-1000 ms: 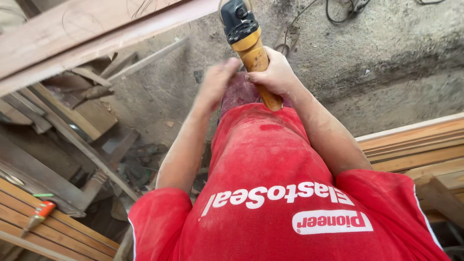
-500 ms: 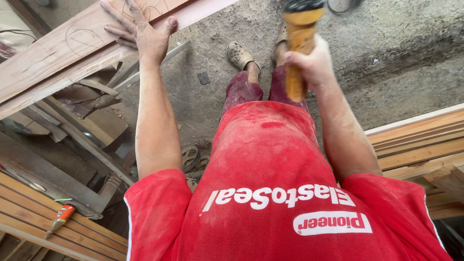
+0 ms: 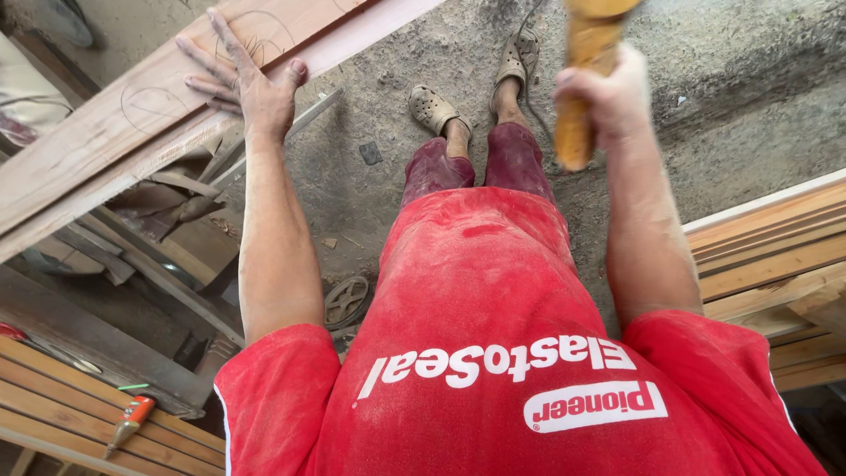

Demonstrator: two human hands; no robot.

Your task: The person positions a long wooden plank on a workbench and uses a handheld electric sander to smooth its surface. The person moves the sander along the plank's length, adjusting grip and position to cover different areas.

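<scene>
Here, in the head view, the left hand (image 3: 247, 84) is seen spread wide and pressed flat on a long reddish wooden plank (image 3: 132, 132), which runs slantwise from the near left up toward the far middle of the scene; pencilled curves are visible on its face just beside the fingers. The right hand (image 3: 608, 97) is closed around the yellow body of a power tool (image 3: 586, 62), held raised at the far right, well apart from the plank; its working end is cut off by the top edge, so what kind of head it carries cannot be told. Below the hands, a dusty red shirt (image 3: 493, 335) and two sandalled feet on the concrete floor (image 3: 723, 79) are shown. Stacked boards (image 3: 775, 256) lie at the right, and an orange-handled tool (image 3: 128, 421) rests on planks at the near left. The step in hand is judged to be the steadying of the plank, with the tool being brought toward it. For the next move, the plank would need to be kept pinned while the tool is lowered across to the marked face, clear of the spread fingers.
</scene>
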